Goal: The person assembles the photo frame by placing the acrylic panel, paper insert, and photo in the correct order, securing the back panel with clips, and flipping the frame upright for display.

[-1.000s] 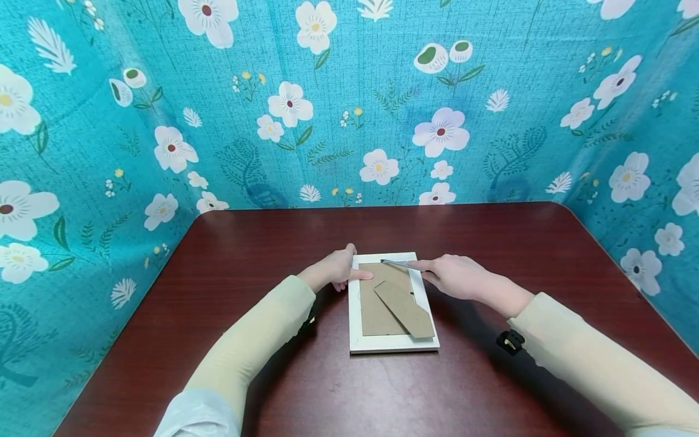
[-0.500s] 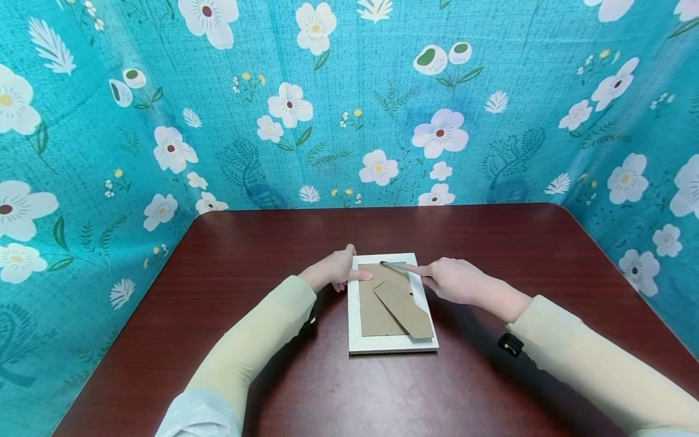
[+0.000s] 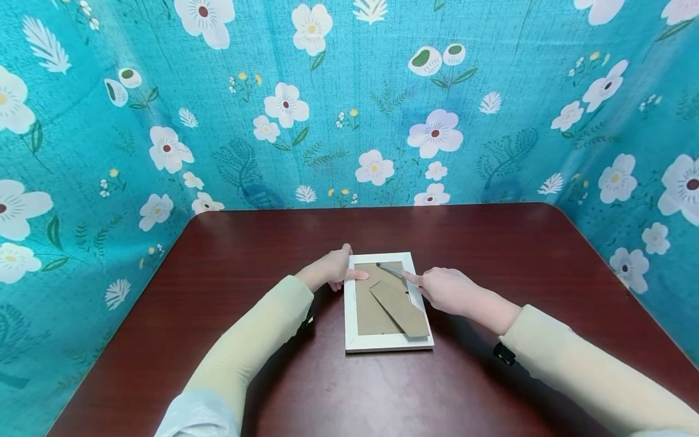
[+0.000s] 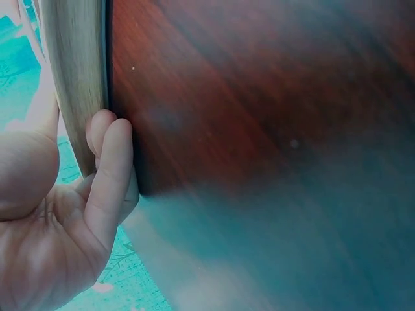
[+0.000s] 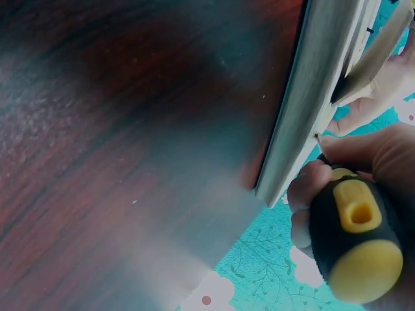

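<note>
A white picture frame (image 3: 351,315) lies back side up on the table, with a brown backing board (image 3: 368,318) set inside it. Its cardboard stand (image 3: 403,311) slants across the board's lower right. My left hand (image 3: 334,268) grips the frame's upper left edge, thumb over the board and fingers along the outer side. In my right hand (image 3: 450,291) is a screwdriver (image 5: 360,227) with a black and yellow handle. Its thin shaft (image 3: 392,269) reaches over the right rim, and the dark tip is by the board's top edge. Whether the tip touches is too small to tell.
The dark red-brown table (image 3: 262,243) spreads around the frame. A blue flowered cloth (image 3: 327,152) hangs behind the table and along both sides.
My right hand has come slightly nearer to me, so the screwdriver's shaft slants more steeply. The left hand keeps its grip, and the frame stays in place.
</note>
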A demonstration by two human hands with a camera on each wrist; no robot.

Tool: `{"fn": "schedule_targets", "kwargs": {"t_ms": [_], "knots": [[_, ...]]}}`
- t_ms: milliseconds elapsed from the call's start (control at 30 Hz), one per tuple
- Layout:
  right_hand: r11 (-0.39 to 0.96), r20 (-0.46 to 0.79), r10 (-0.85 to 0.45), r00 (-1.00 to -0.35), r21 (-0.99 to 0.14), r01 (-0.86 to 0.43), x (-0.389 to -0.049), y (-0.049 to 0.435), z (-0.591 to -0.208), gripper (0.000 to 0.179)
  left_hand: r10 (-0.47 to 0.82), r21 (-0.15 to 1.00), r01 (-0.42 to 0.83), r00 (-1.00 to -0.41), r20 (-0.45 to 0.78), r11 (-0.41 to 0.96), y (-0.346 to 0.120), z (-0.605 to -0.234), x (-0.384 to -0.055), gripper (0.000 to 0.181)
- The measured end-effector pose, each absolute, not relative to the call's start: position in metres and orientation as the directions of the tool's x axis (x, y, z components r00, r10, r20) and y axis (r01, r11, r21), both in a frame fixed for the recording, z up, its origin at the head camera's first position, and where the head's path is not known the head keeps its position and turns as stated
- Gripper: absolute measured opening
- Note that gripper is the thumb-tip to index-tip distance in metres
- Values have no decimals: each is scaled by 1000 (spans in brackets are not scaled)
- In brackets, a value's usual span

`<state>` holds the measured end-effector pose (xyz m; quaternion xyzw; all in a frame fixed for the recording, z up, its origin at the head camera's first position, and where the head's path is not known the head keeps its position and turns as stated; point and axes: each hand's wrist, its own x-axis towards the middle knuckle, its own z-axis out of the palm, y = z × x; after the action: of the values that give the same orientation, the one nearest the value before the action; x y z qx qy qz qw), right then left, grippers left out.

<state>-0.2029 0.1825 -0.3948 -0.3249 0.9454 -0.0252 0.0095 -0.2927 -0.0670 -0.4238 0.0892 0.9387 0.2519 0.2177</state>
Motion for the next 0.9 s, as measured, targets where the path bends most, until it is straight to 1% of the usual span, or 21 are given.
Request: {"fn": "schedule_targets", "kwargs": {"t_ms": [100, 300, 667, 800, 900], "knots": [[787, -10, -616, -788, -46, -615, -203, 181, -397, 47, 284, 516, 58, -884, -371, 855, -68, -427, -293, 74], [807, -37, -589, -807, -84, -585, -206, 184, -397, 48, 290, 507, 66, -879, -379, 860, -67, -431, -293, 75], [799, 27, -595, -803, -87, -595, -210, 193, -396, 45, 315, 525, 85, -875, -367, 847, -69, -428, -291, 75], [796, 71, -589, -805, -122, -593, -210, 198, -398, 46, 301, 510, 84, -883, -359, 856, -69, -426, -292, 75], [808, 72, -564, -823, -160, -568, -209, 202, -396, 48, 284, 502, 75, -891, -355, 861, -68, -425, -293, 75]]}}
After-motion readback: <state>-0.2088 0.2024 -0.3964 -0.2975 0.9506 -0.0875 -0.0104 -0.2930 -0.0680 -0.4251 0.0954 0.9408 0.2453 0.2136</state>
